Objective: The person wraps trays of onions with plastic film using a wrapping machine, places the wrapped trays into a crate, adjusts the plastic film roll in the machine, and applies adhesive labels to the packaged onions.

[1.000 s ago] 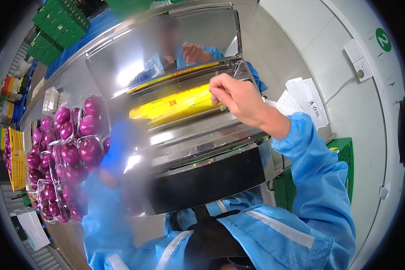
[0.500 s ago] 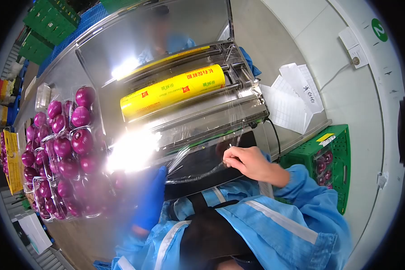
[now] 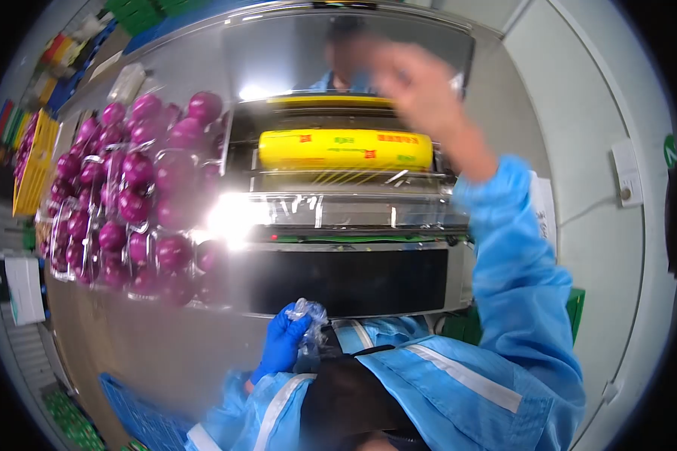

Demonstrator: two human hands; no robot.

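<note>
First: Biggest things first! The steel bench (image 3: 158, 327) spreads wide, and up on it sits the wrapping machine (image 3: 353, 279), its dark front panel facing the wearer.

Second: And just beside it, on the left, a great bank of purple onions (image 3: 134, 204) in clear packs!

First: Inside the machine, the yellow roll (image 3: 345, 149) lies lengthwise, with a flat strip of film (image 3: 357, 212) spanning the bed just in front of it.

Second: To the hands! The bare right hand (image 3: 421, 84) is up above the back of the machine, beyond the roll, and badly blurred. Wide, narrow, holding something? Cannot tell.

First: The gloved left hand (image 3: 280, 340) is far clearer: low, by the machine's front edge, fingers curled round a crumpled wad of film (image 3: 308, 319).

Second: So which step is this? It looks like handling film at the machine: scrap bunched in the left, the right away by the roll.

First: Then the next move seems to call for a freed left hand, the wad kept well apart from that flat strip, and the right hand steady around the metal edges.
</note>
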